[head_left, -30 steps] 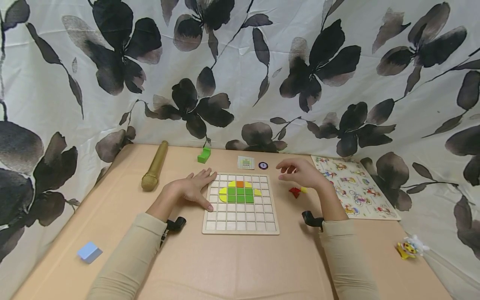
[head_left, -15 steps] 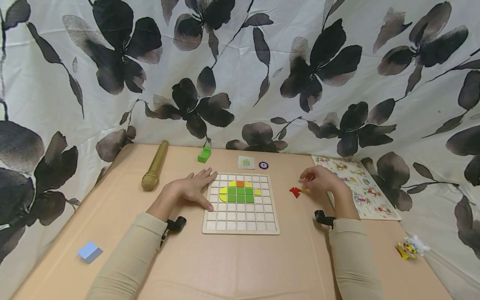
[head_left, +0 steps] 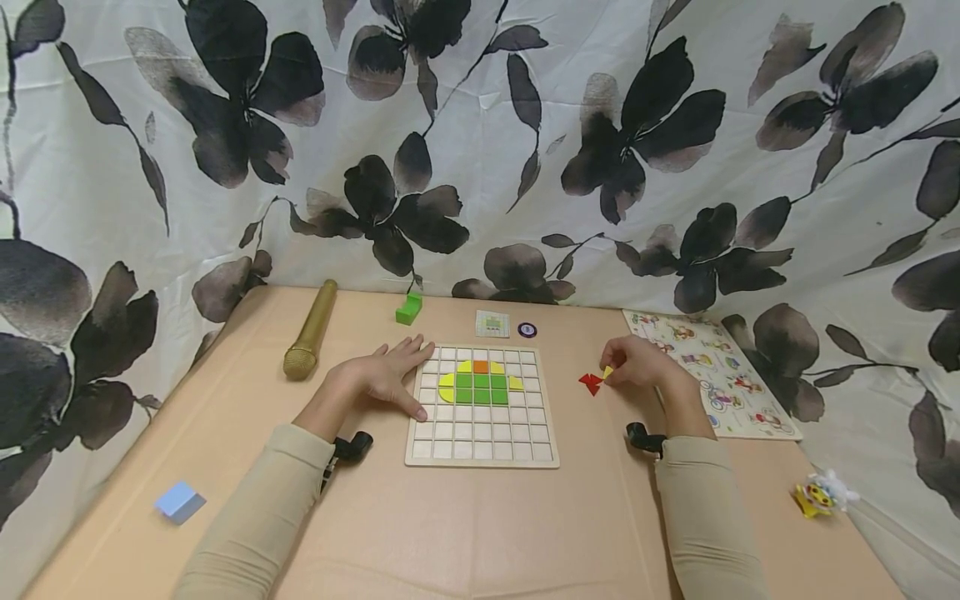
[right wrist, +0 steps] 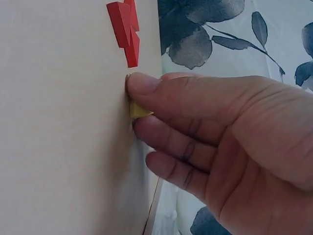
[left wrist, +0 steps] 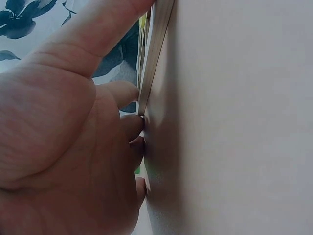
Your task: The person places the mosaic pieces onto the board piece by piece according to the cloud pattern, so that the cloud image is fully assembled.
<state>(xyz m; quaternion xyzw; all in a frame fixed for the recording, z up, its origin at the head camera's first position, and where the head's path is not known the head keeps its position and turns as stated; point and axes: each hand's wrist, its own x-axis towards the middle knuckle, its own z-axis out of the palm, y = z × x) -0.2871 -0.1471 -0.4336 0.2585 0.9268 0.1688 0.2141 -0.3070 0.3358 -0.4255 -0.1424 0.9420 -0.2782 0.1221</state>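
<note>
A wooden grid board [head_left: 480, 450] lies mid-table, with green, yellow and orange tiles [head_left: 482, 390] forming a shape in its upper half. My left hand [head_left: 378, 377] rests at the board's left edge, its fingers spread and the thumb on the rim. To the right of the board, my right hand [head_left: 641, 367] pinches a small yellow tile [right wrist: 140, 110] between thumb and fingers, close to the tabletop. Several red triangular tiles [head_left: 591, 383] lie just left of those fingertips; in the right wrist view the red tiles [right wrist: 120, 24] sit beyond the thumb.
Behind the board are a pattern card [head_left: 492, 324], a round dark token [head_left: 527, 330] and a green block [head_left: 408, 310]. A gold microphone [head_left: 309, 333] and blue block [head_left: 180, 502] lie left. A picture board [head_left: 727, 383] and small yellow toy [head_left: 821, 495] are on the right.
My right hand has moved right and down from above the red tiles to the yellow tile, which it now pinches and tilts up. The left hand stays on the board's edge.
</note>
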